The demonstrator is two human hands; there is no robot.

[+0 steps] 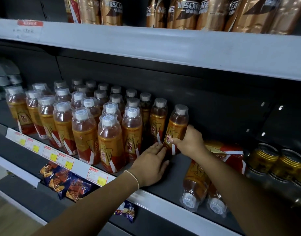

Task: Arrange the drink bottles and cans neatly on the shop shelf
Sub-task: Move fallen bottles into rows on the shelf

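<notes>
Gripping an upright bottle (177, 126) with the right hand (189, 142), at the right end of the rows (88, 120) on the shelf (177, 167). Resting the left hand (151, 164) flat, fingers straight, beside its base. Rightward, toppled bottles (197, 176), then cans (282, 160).

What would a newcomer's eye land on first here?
The block of upright amber bottles packed on the middle shelf, left of centre. At its right end the right hand grips the end bottle while the left hand lies flat at its base. Further right, two bottles lie on their sides, caps toward the shelf edge, beside gold cans.
</notes>
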